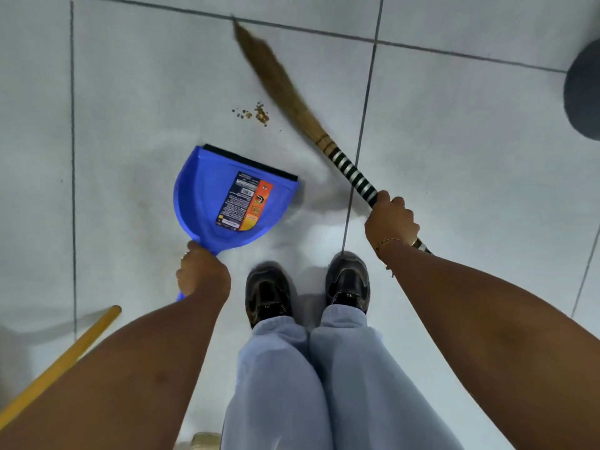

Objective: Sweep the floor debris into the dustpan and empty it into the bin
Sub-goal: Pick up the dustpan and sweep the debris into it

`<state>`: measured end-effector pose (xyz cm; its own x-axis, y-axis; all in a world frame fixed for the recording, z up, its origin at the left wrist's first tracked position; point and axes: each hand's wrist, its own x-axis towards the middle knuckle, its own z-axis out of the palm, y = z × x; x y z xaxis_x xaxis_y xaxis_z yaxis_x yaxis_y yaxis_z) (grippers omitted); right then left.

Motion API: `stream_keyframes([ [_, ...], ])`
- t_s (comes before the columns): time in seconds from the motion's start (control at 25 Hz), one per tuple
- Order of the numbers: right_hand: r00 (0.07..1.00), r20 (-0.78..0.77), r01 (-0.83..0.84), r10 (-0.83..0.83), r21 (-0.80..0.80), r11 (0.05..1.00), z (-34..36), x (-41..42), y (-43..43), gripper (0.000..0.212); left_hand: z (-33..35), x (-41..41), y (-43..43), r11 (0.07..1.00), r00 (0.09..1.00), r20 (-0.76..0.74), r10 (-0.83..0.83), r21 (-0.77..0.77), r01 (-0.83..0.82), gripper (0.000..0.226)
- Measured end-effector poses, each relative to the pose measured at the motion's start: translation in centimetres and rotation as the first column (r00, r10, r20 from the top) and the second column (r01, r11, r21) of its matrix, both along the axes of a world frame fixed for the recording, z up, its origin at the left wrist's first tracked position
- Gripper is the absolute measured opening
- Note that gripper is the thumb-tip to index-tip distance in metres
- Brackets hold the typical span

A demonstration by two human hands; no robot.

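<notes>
Broom (285,92) clamped in right hand (391,222), long axis running up-left, bristles blurred but apparently just right of the debris (256,112). Dustpan (207,196), left hand (201,274) closed on its handle, sits below-left of debris, lip facing it. Debris lies between the two, so the stroke should go down-left.

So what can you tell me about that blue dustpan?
The dustpan looks like blue plastic, with a black strip along its straight front lip and a large printed label stuck inside the scoop. It looks empty. Its lip points toward the small debris pile, which lies apart from it on the tiled floor. The left hand has a closed grip on its handle.
</notes>
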<state>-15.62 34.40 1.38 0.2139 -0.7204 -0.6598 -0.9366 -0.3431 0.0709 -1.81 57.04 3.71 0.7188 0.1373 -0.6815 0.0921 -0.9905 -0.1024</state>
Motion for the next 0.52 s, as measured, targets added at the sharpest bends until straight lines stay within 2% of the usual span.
stream_keyframes([
  [0.12, 0.994, -0.029, -0.105, 0.103, -0.069, 0.992, -1.9, -1.0, -0.8, 0.034, -3.0, 2.0, -0.6, 0.999, 0.996, 0.078, -0.029, 0.026, 0.027, 0.052],
  [0.32, 0.958, 0.000, -0.285, 0.287, -0.116, 0.951, -3.1, -4.4, -2.4, 0.040, -5.7, 3.3, 0.1, 0.995, 0.989, 0.111, -0.094, 0.029, 0.092, 0.062],
  [0.4, 0.959, 0.043, -0.269, 0.279, -0.163, 0.949, -3.0, -5.3, -2.9, 0.044, -6.0, 3.2, 0.3, 0.995, 0.987, 0.128, -0.096, 0.013, 0.095, 0.060],
  [0.52, 0.990, 0.032, -0.130, 0.138, -0.188, 0.974, -2.6, -5.0, -4.3, 0.045, -6.1, 2.9, 0.5, 0.996, 0.983, 0.156, -0.092, 0.001, 0.093, 0.056],
])
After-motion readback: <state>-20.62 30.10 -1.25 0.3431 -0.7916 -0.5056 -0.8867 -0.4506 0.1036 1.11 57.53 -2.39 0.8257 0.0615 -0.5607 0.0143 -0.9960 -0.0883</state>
